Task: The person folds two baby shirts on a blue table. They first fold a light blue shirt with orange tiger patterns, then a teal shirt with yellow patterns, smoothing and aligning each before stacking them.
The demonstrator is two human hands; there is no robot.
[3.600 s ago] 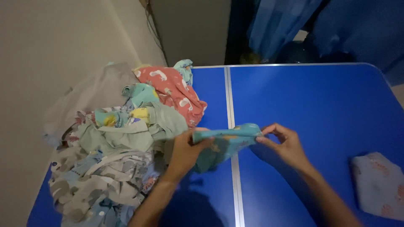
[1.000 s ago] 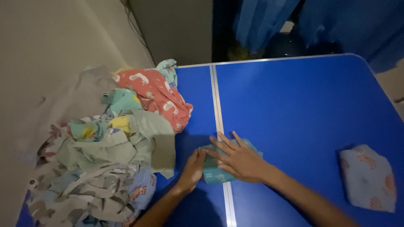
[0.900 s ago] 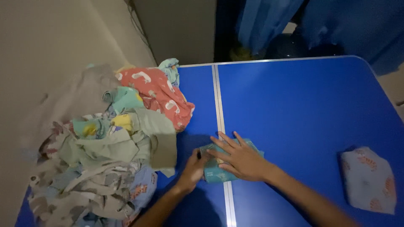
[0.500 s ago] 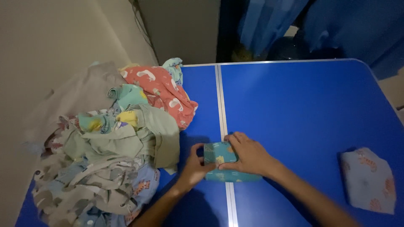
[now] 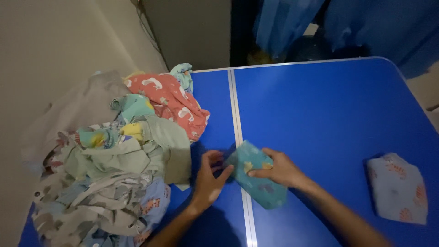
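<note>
Centrally, near the front edge of the blue table (image 5: 329,105), lies a small folded teal cloth (image 5: 256,176) with a faint printed pattern, set askew across the pale seam (image 5: 234,114) that runs from the far edge to the front edge and splits the table in two. Right hand (image 5: 281,170): closed on the cloth, thumb under or against its near side and fingers over its top, gripping it at the right half; the cloth looks slightly lifted or tilted, though whether it fully touches the table cannot be told. Left hand (image 5: 209,179): fingers spread and open, tips touching the cloth's left edge, not clasping it. Left end of the table: a large loose heap of unfolded clothes (image 5: 114,160), grey, pale green and patterned pieces, piled against the beige wall (image 5: 55,45) and spreading to the front left corner. Top of the heap, toward the far edge: a coral-red garment (image 5: 169,103) with white printed figures, and a small teal piece (image 5: 183,73) just behind it. Right edge, toward the front: one folded white cloth (image 5: 398,187) with orange print, well apart from both hands. Beyond the far edge: blue curtains (image 5: 320,23) and a dark gap.
</note>
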